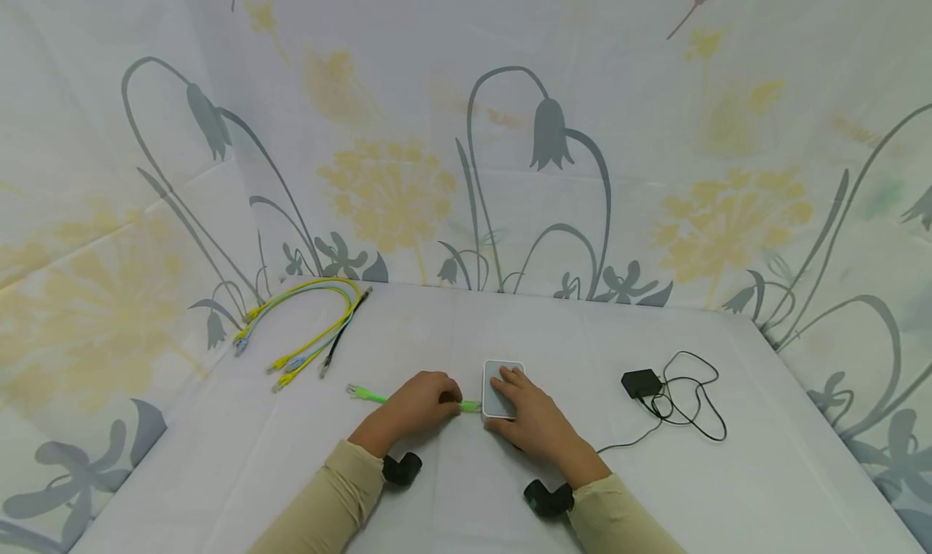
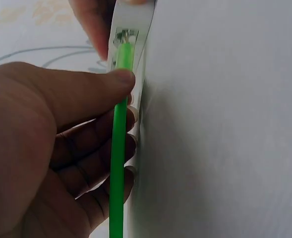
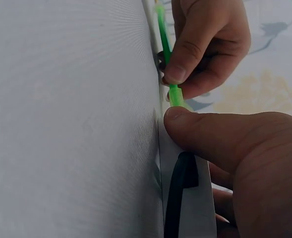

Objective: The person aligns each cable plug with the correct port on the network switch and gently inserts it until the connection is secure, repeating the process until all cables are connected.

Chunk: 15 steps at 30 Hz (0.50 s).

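Note:
Thumb and fingers of my left hand pinch a short green network cable just behind its plug. In the left wrist view, the plug's front end sits right at a port in the side of a small white network box with a grey top. The cable's other end lies loose on the table to the left. My right hand grips the box, with fingertips on its top and the thumb at the near side. A black power lead enters the box by the right thumb in the right wrist view.
A black power adapter with coiled lead lies to the right. At the back left lie several yellow cables, a pale blue one and a short black cable. A flower-patterned cloth hangs behind the white table.

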Available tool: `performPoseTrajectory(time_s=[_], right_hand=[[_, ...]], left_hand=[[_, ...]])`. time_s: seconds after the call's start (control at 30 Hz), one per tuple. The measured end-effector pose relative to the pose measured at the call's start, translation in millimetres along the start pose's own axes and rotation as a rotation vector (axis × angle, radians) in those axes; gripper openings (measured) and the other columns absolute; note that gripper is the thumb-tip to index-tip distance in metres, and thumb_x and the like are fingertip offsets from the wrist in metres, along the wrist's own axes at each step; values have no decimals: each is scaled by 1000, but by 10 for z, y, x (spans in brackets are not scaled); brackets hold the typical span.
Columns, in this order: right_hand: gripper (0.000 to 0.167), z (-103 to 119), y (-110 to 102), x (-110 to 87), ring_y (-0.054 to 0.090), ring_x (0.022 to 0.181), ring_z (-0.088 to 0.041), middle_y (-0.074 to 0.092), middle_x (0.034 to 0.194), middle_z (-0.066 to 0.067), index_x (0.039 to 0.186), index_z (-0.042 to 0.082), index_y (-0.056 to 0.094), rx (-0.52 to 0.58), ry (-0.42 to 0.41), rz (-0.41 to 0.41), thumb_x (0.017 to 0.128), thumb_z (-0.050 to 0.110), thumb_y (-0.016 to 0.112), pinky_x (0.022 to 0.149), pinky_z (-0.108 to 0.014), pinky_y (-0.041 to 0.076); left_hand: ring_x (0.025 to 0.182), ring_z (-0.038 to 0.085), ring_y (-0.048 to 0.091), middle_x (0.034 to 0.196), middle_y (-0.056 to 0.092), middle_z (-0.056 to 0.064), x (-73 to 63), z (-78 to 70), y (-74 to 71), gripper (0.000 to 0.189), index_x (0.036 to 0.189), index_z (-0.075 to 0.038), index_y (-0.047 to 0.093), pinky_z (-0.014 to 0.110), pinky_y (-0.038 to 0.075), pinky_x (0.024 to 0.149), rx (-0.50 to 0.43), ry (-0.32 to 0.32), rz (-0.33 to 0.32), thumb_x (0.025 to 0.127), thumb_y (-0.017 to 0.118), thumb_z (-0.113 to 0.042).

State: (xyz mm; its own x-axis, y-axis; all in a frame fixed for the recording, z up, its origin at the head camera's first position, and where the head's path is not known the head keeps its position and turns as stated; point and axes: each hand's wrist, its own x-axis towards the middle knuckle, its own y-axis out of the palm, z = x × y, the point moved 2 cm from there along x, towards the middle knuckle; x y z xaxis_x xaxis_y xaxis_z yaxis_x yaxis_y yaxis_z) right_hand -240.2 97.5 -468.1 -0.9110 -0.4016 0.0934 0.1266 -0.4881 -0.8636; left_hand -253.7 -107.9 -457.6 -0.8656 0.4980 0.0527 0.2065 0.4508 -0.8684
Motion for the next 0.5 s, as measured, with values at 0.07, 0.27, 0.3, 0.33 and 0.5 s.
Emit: performPoseTrajectory(time_s=[0.07, 0.27, 0.3, 0.33, 0.5], right_hand=[[66, -2, -2, -3, 28, 146, -31, 38, 154, -8, 142, 12, 50, 3, 3, -4, 86, 38, 72, 110, -53, 36], [66, -5, -7, -6, 29, 146, -31, 39, 154, -8, 141, 13, 52, 4, 0, -13, 84, 38, 74, 109, -53, 37], [66, -5, -8, -6, 29, 146, -31, 39, 153, -8, 141, 13, 52, 0, -3, -14, 84, 38, 74, 109, -53, 37], [66, -6, -9, -5, 29, 145, -32, 40, 153, -8, 141, 13, 52, -3, -5, -16, 84, 38, 74, 109, -53, 37], [66, -14, -15, -3, 30, 145, -32, 40, 153, -9, 141, 13, 52, -7, -11, -16, 84, 38, 74, 109, -53, 37]], left_hand=[[89, 13, 62, 94, 68, -1, -5, 14, -14, 11, 98, -10, 73, 32, 51, 81, -10, 4, -4, 91, 67, -18], [84, 11, 60, 92, 68, -3, -11, 66, -52, 12, 97, -11, 73, 31, 51, 78, -25, -14, -2, 92, 66, -19], [84, 10, 60, 92, 67, -3, -13, 80, -61, 12, 97, -12, 73, 32, 50, 78, -25, -28, -2, 93, 65, -20], [84, 10, 59, 92, 67, -4, -13, 94, -70, 12, 97, -12, 73, 32, 50, 78, -25, -42, -4, 93, 65, -20], [86, 11, 59, 93, 68, -3, -24, 166, -126, 13, 98, -12, 73, 34, 50, 80, -48, -100, -21, 93, 64, -20]])
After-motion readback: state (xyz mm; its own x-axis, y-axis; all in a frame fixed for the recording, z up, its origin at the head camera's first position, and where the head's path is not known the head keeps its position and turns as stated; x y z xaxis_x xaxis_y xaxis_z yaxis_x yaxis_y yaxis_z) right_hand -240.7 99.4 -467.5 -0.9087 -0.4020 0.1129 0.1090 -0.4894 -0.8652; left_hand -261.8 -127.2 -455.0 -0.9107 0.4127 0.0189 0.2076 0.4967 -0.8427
